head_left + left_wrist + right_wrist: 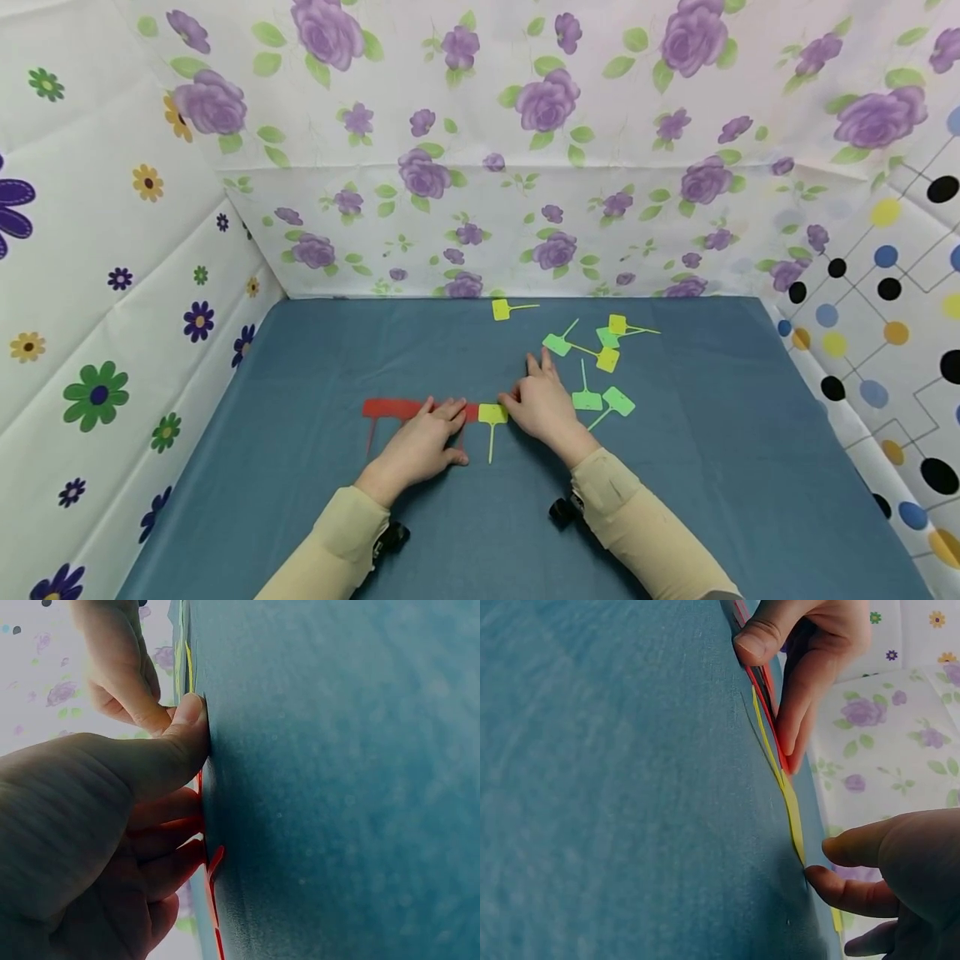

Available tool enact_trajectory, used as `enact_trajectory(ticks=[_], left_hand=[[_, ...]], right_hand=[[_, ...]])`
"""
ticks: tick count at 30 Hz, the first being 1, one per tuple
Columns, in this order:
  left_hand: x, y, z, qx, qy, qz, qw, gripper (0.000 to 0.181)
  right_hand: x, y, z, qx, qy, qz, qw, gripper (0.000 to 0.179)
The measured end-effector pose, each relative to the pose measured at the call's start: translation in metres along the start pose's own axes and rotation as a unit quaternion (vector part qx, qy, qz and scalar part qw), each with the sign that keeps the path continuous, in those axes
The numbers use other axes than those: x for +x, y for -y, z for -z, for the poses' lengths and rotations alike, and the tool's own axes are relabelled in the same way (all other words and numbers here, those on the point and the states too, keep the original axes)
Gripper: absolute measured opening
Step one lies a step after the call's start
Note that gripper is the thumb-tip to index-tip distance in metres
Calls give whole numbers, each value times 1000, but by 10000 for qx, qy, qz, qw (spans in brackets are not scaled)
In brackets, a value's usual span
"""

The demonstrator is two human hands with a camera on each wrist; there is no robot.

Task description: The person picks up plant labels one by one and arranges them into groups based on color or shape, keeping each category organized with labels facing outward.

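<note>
— Both hands lie flat, nothing pinched: the left hand point(422, 444) rests with straight fingers on the row of flat red plastic plant-label tags point(397, 409), and the right hand point(542, 404) has its fingers spread on the blue cloth-covered desk point(300, 500), its thumb tip against the flat yellow plastic plant-label tag point(492, 414).

— Where do those tags sit on the desk?

— About the middle of it, a little toward the near edge. The red tags run in a line to the left, and the yellow tag closes the line at its right end, its thin stem pointing at the near edge.

— Does the right wrist view add anything?

— It shows the yellow tag point(791, 814) lying flat on the cloth, with the right thumb and a fingertip at its edge and the red ones just beyond, under the left fingers point(799, 705).

— And the rest?

— A loose scatter of green and yellow tags point(600, 358) lies beyond the right hand, toward the far edge. One single yellow tag point(502, 309) sits right at the far edge, against the wall of purple-rose printed sheet point(525, 167).
</note>
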State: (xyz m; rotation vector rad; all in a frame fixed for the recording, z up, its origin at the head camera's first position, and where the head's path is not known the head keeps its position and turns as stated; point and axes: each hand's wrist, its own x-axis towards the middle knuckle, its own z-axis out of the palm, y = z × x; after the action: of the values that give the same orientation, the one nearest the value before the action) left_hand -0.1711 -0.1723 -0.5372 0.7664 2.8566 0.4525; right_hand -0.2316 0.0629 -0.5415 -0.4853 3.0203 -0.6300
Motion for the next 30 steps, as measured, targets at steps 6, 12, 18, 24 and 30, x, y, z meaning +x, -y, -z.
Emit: enact_trajectory(ticks=[6, 12, 18, 24, 30], left_hand=[[-2, 2, 7, 34, -26, 45, 10000, 77], [-4, 2, 13, 145, 24, 57, 9999, 78], [-8, 2, 11, 148, 93, 108, 9998, 77], [-9, 2, 7, 244, 126, 75, 9996, 78], [-4, -2, 5, 218, 164, 11, 9996, 77]], right_hand=[[6, 5, 7, 65, 114, 117, 9998, 49], [29, 11, 24, 349, 313, 76, 9989, 33], [74, 9, 27, 351, 300, -253, 9986, 35], [116, 0, 12, -559, -235, -690, 9958, 45], [136, -8, 0, -923, -581, -1000, 9890, 49]])
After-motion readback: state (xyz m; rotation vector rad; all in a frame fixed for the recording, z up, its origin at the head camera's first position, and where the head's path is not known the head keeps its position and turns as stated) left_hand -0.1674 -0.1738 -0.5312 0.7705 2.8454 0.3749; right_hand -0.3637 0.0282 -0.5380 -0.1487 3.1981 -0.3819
